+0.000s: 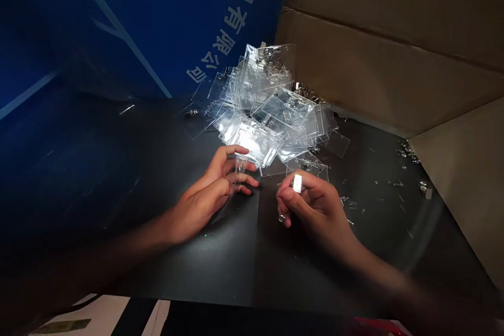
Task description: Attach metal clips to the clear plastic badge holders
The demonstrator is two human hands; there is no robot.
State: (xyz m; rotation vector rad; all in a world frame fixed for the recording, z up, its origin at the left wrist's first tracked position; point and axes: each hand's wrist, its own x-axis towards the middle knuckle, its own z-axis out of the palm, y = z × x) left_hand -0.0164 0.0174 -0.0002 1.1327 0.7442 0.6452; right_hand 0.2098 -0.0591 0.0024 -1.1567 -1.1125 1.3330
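Note:
My left hand [212,194] is closed on a clear plastic badge sleeve [235,181], held edge-on just above the black table [220,268]. My right hand [311,202] pinches a small silver metal clip [297,182] between thumb and fingers, a short gap to the right of the sleeve. Just beyond both hands lies a heap of clear plastic badge holders [271,110], several with metal clips attached.
Loose metal clips [409,152] are scattered on the table at the right, with small bits near my right hand. A blue board with white characters [220,37] stands at the back left. Brown cardboard walls [394,63] close the back and right.

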